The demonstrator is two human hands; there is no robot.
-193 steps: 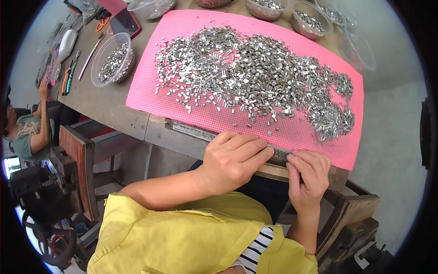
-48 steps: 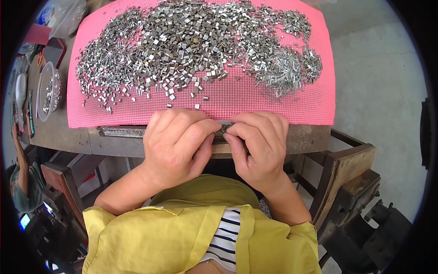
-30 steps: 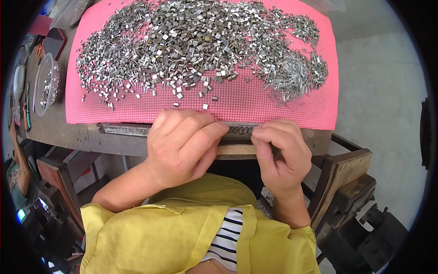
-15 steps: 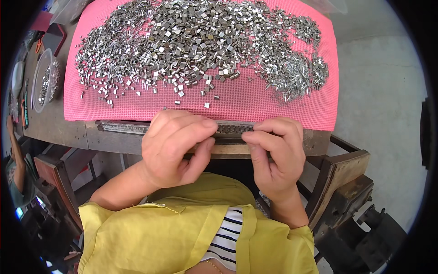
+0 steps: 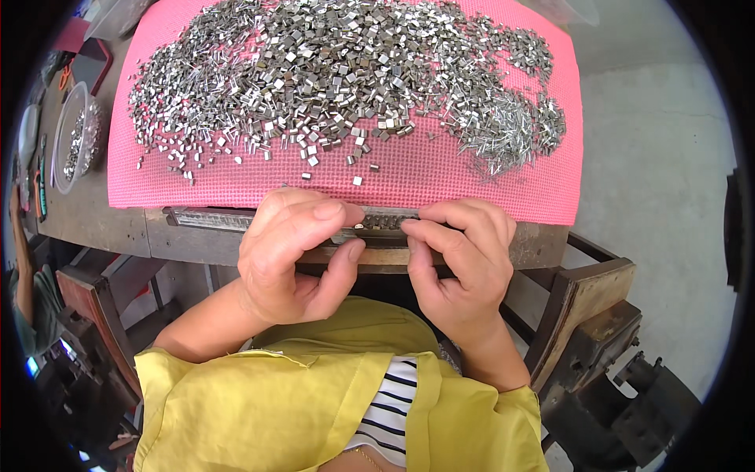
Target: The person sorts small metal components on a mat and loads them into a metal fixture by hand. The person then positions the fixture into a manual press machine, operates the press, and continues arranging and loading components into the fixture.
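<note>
A long slotted metal strip (image 5: 220, 219) lies along the table's front edge, with small dark pieces in a row in its middle part. My left hand (image 5: 287, 256) is over the strip, its thumb apart from its fingers. A small shiny metal piece (image 5: 359, 226) shows at the strip beside those fingertips. To the right, my right hand (image 5: 468, 256) has its index fingertip at the row, the thumb tip bent close below it. Whatever is between them, if anything, is too small or hidden to make out. Beyond both hands a heap of small silvery metal pieces (image 5: 338, 71) covers the pink mat.
The pink textured mat (image 5: 236, 185) reaches the strip. A clear plastic tub (image 5: 76, 149) with metal bits stands on the wooden table (image 5: 102, 224) at left, near some tools. Wooden supports (image 5: 586, 303) and dark machinery (image 5: 653, 417) are at right. Another person's arm (image 5: 25, 259) shows far left.
My right hand has moved left along the strip, nearer to my left hand. My left hand has shifted slightly left and its thumb and fingers have spread, uncovering a small shiny piece.
</note>
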